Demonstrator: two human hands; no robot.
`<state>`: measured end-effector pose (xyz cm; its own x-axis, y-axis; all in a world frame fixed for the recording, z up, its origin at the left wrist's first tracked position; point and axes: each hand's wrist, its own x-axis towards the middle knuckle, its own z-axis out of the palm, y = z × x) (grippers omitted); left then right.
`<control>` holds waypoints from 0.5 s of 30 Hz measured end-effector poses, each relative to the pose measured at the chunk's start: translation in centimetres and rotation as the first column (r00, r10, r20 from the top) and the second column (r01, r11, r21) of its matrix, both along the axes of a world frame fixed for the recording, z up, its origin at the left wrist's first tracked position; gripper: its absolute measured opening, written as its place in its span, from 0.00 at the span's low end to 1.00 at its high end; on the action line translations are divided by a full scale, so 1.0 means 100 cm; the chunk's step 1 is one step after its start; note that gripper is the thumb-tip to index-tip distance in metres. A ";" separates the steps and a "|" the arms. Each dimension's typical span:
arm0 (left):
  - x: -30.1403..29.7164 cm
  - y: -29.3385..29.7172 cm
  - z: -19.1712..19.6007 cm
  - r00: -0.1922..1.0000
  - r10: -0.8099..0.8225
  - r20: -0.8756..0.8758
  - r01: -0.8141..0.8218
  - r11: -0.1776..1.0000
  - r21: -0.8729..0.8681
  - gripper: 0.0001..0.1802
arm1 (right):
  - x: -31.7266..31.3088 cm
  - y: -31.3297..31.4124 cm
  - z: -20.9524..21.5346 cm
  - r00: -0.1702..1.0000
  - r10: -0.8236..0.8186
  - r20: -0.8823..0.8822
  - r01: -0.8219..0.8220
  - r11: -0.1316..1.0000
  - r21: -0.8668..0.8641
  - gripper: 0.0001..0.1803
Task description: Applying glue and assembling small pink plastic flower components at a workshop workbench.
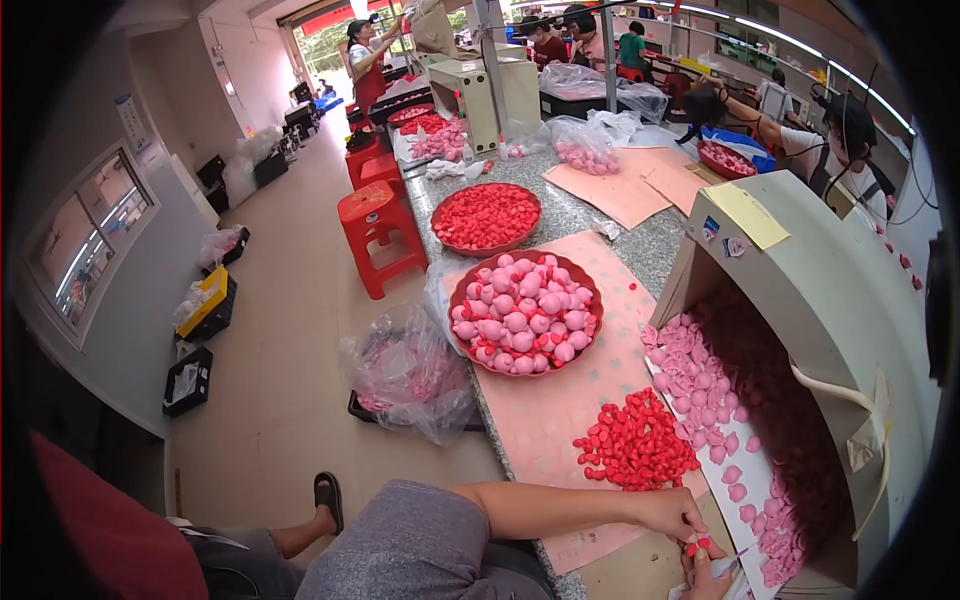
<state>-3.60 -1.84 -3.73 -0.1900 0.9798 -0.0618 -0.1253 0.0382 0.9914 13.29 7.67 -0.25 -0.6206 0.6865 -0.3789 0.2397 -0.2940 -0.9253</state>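
At the lower right, my left hand (677, 514) is closed with its fingertips on a small pink-and-red piece (697, 546). Just below it, my right hand (708, 578) is closed around a small whitish bottle (721, 567) with a thin pointed tip, its fingers also close to the piece. Exactly how the fingers meet the piece is too small to tell. A pile of red bean-like pieces (640, 440) lies beyond my left hand on a pink sheet (530, 415). To the right, pink rounded pieces (708, 400) spread over a white surface.
A grey box-like hood (800, 270) arches over the pink pieces. Two red bowls hold pink-and-red balls (525, 312) and red pieces (487, 217). Left of the table are a clear bag (412, 375) and red stools (380, 230). Other people (366, 65) work farther back.
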 end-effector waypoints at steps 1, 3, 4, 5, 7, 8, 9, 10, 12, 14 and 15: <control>0.000 0.000 0.001 1.000 -0.004 0.010 0.004 1.000 -0.008 0.16 | 0.000 0.001 -0.003 1.000 -0.003 0.004 0.003 1.000 0.012 0.17; -0.001 0.000 0.002 1.000 -0.009 0.021 0.009 1.000 -0.017 0.16 | 0.000 0.000 -0.003 1.000 -0.006 0.009 0.006 1.000 0.024 0.16; -0.001 0.000 0.001 0.999 -0.008 0.037 0.008 1.000 -0.019 0.16 | -0.001 -0.003 0.000 1.000 -0.021 -0.001 0.021 1.000 0.001 0.16; -0.001 -0.001 0.002 0.999 -0.006 0.053 0.007 1.000 -0.022 0.15 | -0.003 -0.005 0.003 0.999 -0.037 -0.011 0.036 0.999 -0.021 0.16; -0.001 -0.001 0.001 0.999 -0.003 0.046 0.004 1.000 -0.020 0.15 | -0.003 -0.006 0.004 0.999 -0.039 -0.008 0.039 0.999 -0.017 0.16; -0.002 -0.001 0.002 0.999 0.002 0.038 -0.001 1.000 -0.017 0.15 | -0.004 -0.006 0.005 0.999 -0.039 -0.006 0.039 0.999 -0.013 0.16; -0.002 -0.001 0.003 0.999 -0.001 0.039 0.001 1.000 -0.019 0.15 | -0.004 -0.007 0.006 0.999 -0.042 -0.005 0.042 0.999 -0.015 0.16; -0.002 -0.001 0.004 0.999 -0.001 0.050 0.002 1.000 -0.025 0.15 | -0.004 -0.007 0.006 0.999 -0.029 -0.013 0.029 1.000 -0.013 0.16; -0.002 -0.002 0.004 0.998 0.000 0.061 0.002 0.999 -0.033 0.15 | -0.005 -0.007 0.007 1.000 -0.016 -0.020 0.015 1.000 -0.012 0.17; -0.002 -0.002 0.003 0.998 0.013 0.057 -0.011 0.999 -0.036 0.15 | -0.006 -0.007 0.007 1.000 0.011 -0.011 -0.011 1.000 0.024 0.17; -0.002 -0.002 0.003 0.998 0.014 0.058 -0.012 0.999 -0.038 0.15 | -0.006 -0.007 0.008 1.000 0.011 -0.010 -0.011 1.000 0.023 0.17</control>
<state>-3.81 -2.01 -3.43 -0.1973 0.9742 -0.1096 -0.1839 0.0731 0.9802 12.73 7.00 0.53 -0.6319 0.6881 -0.3567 0.2335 -0.2698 -0.9342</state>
